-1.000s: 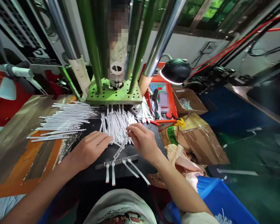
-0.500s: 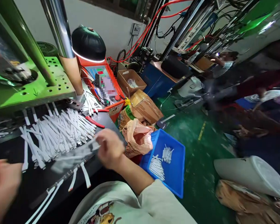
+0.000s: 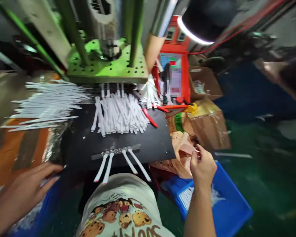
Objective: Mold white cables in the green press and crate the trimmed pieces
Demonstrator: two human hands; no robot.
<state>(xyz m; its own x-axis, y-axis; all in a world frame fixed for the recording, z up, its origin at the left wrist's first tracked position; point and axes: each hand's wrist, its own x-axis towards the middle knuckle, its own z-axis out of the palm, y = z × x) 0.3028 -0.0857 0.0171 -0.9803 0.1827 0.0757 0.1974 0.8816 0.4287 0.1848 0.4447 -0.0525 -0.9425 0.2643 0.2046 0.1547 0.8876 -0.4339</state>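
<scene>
My right hand [image 3: 203,166] is closed in a pinch at the mouth of a brown paper bag [image 3: 184,144]; what it holds, if anything, I cannot make out. My left hand [image 3: 37,187] is at the lower left, fingers stretched and thumb apart, with a tiny white speck by the fingertips. Between the hands, a clear notched bar [image 3: 117,151] lies near the front edge of the black work plate [image 3: 158,144]. Several white flat strips [image 3: 132,161] hang from it over the edge. A heap of white flat strips [image 3: 120,115] lies behind it.
A green perforated press plate [image 3: 108,70] overhangs the back. Red-handled pliers [image 3: 150,118] lie right of the heap. More white strips [image 3: 44,102] are piled at left. A blue bin [image 3: 236,204] stands at lower right, beneath my right forearm. A red control box [image 3: 185,75] stands behind.
The view has swung left. My right hand has moved from the black work plate, where it was at a blurred clear piece, to the paper bag. My left hand's fingers now show stretched.
</scene>
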